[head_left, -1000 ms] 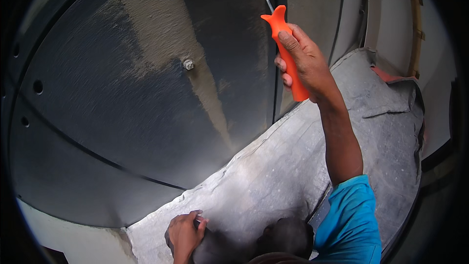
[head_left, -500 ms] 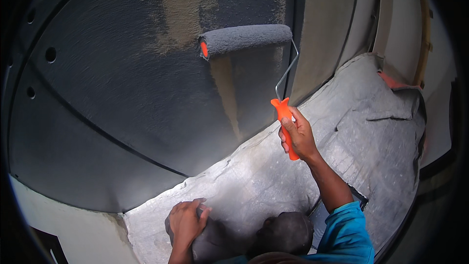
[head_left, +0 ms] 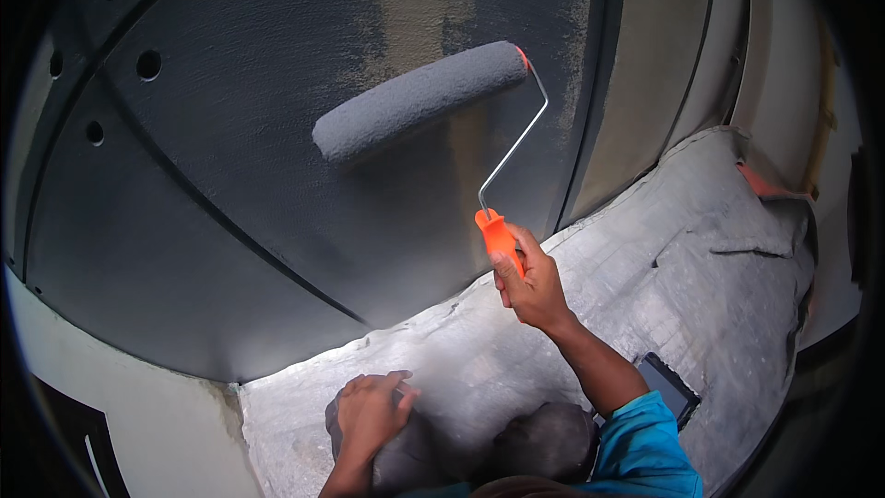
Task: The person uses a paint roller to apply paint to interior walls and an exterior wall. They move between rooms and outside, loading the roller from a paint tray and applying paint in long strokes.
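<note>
My right hand point(head_left: 530, 286) is wrapped round the orange handle of a paint roller point(head_left: 419, 97). Its long sleeve is grey with paint, and a bent wire frame joins it to the handle. The sleeve is tilted, right end higher, at a dark grey painted wall point(head_left: 249, 194); whether it presses on the surface I cannot tell. Behind it a bare beige strip point(head_left: 415, 0) runs down the wall, narrower and darker below the sleeve. My left hand point(head_left: 373, 410) lies on my left knee, fingers loosely spread, holding nothing.
A grey, creased drop sheet point(head_left: 728, 258) covers the ground along the wall's foot. Beside my right elbow sits a dark paint tray point(head_left: 668, 387), partly hidden by my arm. Grooves and round holes point(head_left: 148, 65) mark the wall. A beige panel point(head_left: 650, 55) stands at the right.
The roller has shifted left, its left end dropping so that the sleeve now slants. My right hand has moved left with it. The view has shifted slightly; my left hand stays on the knee.
</note>
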`<state>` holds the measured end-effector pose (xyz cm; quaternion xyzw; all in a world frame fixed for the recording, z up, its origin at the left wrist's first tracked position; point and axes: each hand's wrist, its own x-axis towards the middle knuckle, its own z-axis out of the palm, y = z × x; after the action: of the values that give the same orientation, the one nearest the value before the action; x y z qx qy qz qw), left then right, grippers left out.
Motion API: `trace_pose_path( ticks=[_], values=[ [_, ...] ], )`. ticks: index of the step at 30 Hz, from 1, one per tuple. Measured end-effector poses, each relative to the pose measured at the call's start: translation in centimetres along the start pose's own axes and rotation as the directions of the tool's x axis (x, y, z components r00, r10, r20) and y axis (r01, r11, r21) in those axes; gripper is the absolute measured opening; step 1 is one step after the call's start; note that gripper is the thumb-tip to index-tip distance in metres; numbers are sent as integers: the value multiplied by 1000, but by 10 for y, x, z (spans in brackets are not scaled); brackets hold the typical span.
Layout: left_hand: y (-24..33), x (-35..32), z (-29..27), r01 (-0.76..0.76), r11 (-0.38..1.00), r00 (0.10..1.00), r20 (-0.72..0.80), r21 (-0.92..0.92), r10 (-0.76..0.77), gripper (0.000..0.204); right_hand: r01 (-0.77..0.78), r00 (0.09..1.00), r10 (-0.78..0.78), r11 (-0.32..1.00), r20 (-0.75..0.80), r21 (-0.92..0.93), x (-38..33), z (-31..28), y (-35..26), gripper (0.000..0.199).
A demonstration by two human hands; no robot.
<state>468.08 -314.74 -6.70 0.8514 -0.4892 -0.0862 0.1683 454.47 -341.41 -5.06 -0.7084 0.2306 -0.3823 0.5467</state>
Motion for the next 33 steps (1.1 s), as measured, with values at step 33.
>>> trace_pose_path(
  ticks=[33],
  values=[
    [-13, -4, -11, 14, 999, 1000, 18, -45, -13, 30, 184, 983, -185, 950, -19, 253, 100, 15, -125, 44]
  ],
)
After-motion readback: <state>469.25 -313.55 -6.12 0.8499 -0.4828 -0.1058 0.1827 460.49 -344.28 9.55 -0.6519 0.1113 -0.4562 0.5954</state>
